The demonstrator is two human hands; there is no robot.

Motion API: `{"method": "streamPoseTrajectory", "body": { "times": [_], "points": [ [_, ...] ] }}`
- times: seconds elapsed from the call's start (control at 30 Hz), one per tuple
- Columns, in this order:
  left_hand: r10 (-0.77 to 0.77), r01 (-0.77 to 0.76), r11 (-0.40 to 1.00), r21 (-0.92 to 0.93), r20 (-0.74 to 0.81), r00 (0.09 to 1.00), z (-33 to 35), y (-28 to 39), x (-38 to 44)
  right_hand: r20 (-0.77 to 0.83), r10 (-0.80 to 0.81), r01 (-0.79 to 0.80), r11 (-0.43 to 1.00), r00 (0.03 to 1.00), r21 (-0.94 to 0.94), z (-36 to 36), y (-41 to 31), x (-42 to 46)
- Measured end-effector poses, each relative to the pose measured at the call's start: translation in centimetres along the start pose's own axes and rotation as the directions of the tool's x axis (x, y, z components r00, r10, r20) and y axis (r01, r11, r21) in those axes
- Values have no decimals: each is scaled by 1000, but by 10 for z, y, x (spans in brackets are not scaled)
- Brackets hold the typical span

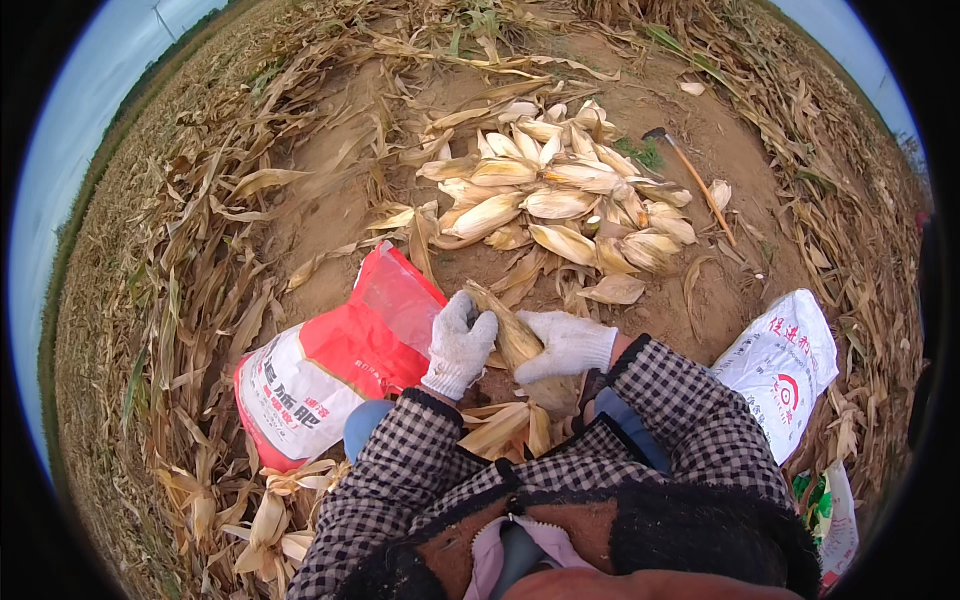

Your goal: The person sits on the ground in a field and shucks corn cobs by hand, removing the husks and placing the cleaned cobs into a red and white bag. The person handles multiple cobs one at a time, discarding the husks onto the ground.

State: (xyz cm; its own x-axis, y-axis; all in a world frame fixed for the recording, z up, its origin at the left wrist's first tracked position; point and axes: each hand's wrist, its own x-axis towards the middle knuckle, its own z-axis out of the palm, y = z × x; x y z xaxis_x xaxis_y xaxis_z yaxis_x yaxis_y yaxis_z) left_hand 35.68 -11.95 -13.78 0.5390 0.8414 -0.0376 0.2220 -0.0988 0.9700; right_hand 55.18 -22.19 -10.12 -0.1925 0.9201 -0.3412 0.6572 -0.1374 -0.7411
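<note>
Both my hands wear white knitted gloves and hold one ear of corn (508, 330) in its dry husk, tilted in front of my body. My left hand (461, 345) grips its upper left side, with the thumb bent against the husk. Around the lower right part lies my right hand (566, 345), its thumb across the husk. Beyond them is a heap of unshucked corn ears (555, 187) on the bare soil. Loose husks (502, 431) lie below my hands, close to my knees. The kernels of the held ear are hidden.
At my left stands an open red and white fertilizer sack (322, 375). A white printed sack (784, 367) sits at the right, with another bag (832, 517) below it. A wooden-handled hoe (701, 184) lies right of the heap. Dry cornstalks (217, 285) border the soil.
</note>
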Motion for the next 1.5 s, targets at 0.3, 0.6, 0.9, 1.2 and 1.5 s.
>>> {"method": "streamPoseTrajectory", "body": {
  "times": [0.3,0.6,0.9,1.2,1.5],
  "points": [
    [-29,6,923,-384,-52,998,4,-30,6,-34,-24,25,1000,999,11,4,-8,-6],
    [-268,223,769,-599,15,963,19,-52,14,-76,-90,94,994,993,51,14,16,-2],
    [-100,127,774,-621,79,992,13,-17,3,-61,-80,87,989,995,119,12,22,4],
    [38,69,894,-444,228,973,-2,-38,3,8,-105,104,989,994,105,2,10,-8],
    [-101,2,786,-618,-125,987,14,-38,11,-212,-84,88,996,974,11,18,8,-3]
  ]
}}
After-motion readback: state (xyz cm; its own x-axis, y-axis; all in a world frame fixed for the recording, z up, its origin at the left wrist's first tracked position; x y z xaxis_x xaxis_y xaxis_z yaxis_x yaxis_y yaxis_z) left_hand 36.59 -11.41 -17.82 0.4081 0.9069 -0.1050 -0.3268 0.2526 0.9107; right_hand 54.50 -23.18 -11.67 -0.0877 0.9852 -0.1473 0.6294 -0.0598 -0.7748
